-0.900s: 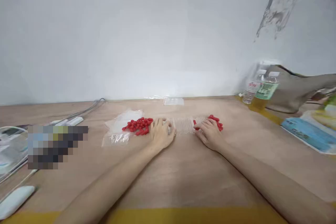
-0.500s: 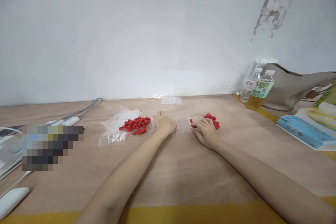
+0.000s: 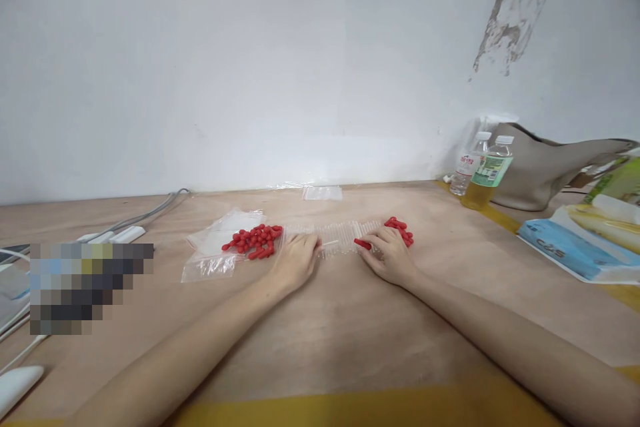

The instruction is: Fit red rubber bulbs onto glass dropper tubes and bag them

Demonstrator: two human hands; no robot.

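My left hand (image 3: 296, 261) is closed on a thin clear dropper tube (image 3: 330, 242), whose free end points right. Between the thumb and fingers of my right hand (image 3: 393, 257) is a red rubber dropper bulb (image 3: 362, 243), its end facing the tube with a small gap between them. Under and behind both hands lies a row of similar clear tubes (image 3: 345, 232), side by side. A pile of red rubber bulbs (image 3: 257, 239) sits left of my left hand. More red bulbs (image 3: 399, 227) lie behind my right hand, which partly hides them.
Clear plastic bags (image 3: 210, 267) lie at the left, another bag (image 3: 323, 193) near the wall. Two bottles (image 3: 489, 173) and a grey bag (image 3: 525, 173) stand back right. A blue tissue pack (image 3: 560, 250) is at right. Cables (image 3: 150, 210) and a white mouse-like object (image 3: 20, 387) are left.
My left hand has drawn back toward me and left from the row of tubes, a tube now in its fingers. My right hand keeps the red bulb, now turned more toward the tube.
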